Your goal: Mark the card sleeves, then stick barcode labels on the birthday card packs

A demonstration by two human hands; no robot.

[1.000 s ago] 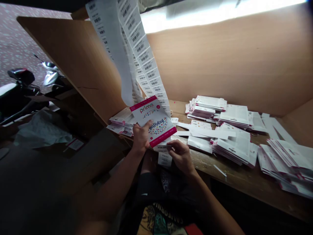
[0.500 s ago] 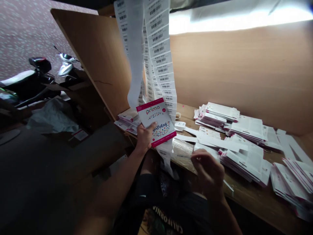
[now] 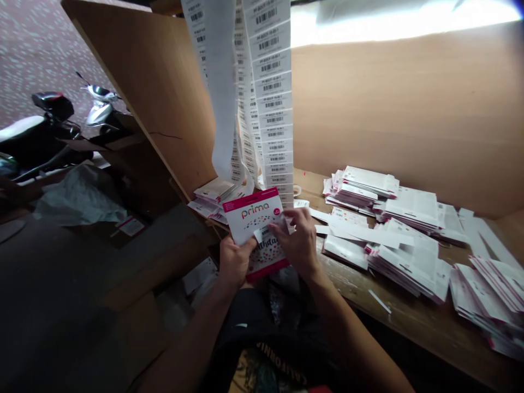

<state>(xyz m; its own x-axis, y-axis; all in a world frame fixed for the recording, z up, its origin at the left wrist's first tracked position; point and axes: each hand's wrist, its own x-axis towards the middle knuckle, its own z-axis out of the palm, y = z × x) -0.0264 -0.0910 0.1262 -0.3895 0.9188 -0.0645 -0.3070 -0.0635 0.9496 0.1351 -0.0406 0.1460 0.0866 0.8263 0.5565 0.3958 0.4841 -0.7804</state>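
The left hand (image 3: 235,262) grips a Prima birthday card (image 3: 254,218) by its lower edge, over the desk's (image 3: 409,322) near edge — the right hand (image 3: 297,241) pinches a small white label (image 3: 257,235) against its face, beside a hanging barcode strip (image 3: 272,93) and stacked cards (image 3: 403,256).

Hard white glare runs across the upper right of the frame, above the wooden back panel (image 3: 409,109), and burns out all detail there. The panel itself is evenly lit. The floor (image 3: 69,305) at lower left sits in deep shadow, with little detail readable. The table edge (image 3: 409,327) bows toward the lower right from wide-lens distortion. The barcode label strip (image 3: 272,93) and birthday card (image 3: 245,215) show no serious blur.
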